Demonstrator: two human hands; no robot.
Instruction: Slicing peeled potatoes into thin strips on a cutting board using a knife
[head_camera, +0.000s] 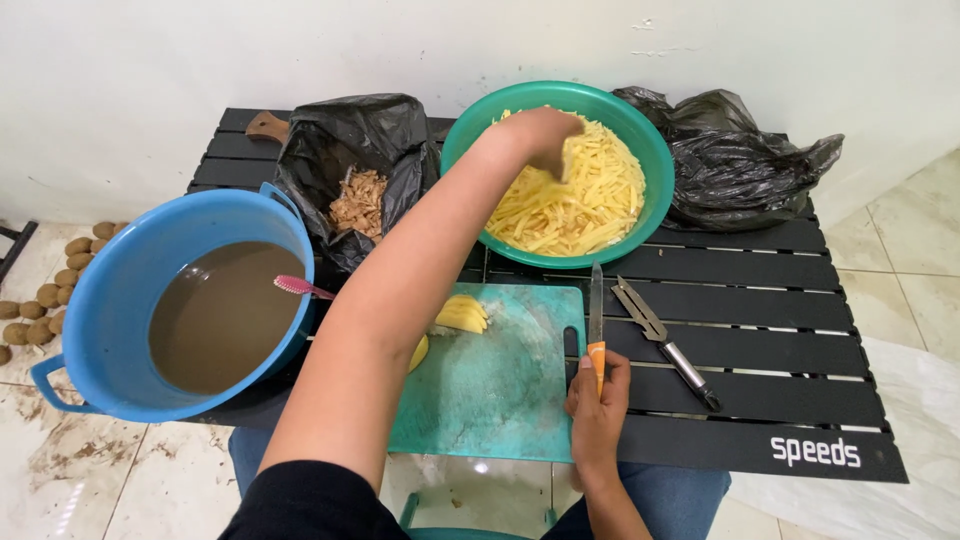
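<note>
Reaching across the table, left hand (545, 135) is over the green bowl (640, 140), fingers bunched on a few potato strips (570, 205) above the pile. Right hand (598, 405) is closed round the orange handle of a knife (596, 320), blade flat along the right edge of the teal cutting board (500, 385). Potato wedges (462, 314) sit on the board's far left part. Peeler (662, 342) lies just right of the knife. Blue tub (120, 290) of murky water at left, pink brush (300, 287) in it. Black bag (340, 140) holds peels.
</note>
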